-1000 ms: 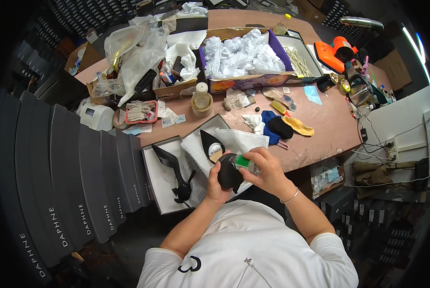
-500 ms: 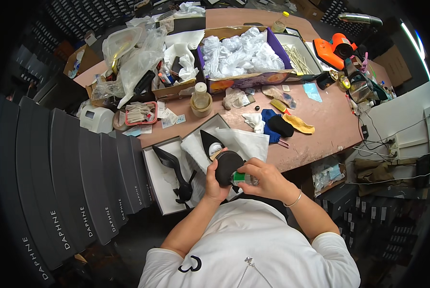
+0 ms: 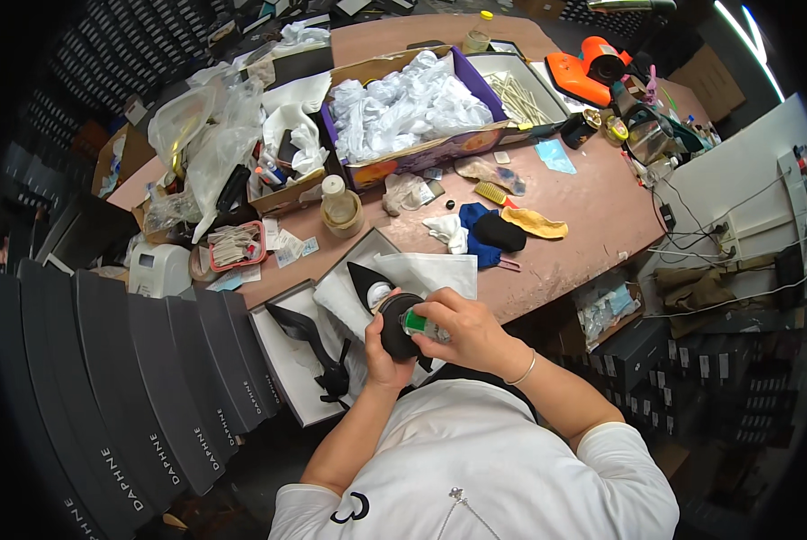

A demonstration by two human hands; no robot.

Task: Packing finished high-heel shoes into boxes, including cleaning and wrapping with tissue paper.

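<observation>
A bottle [image 3: 415, 321], gripped in your right fingers [image 3: 446, 310], lies roughly sideways, pointing left over the black piece [image 3: 392, 338] your left fingers [image 3: 376, 349] hold

White capitals [image 3: 121, 480] are repeating one word along the stacked dark grey boxes [image 3: 120, 387]; a black curved character [image 3: 360, 506] is marking the white shirt [image 3: 502, 459]; a green label [image 3: 413, 320] is showing on the clear bottle [image 3: 437, 334], its print unreadable.
</observation>
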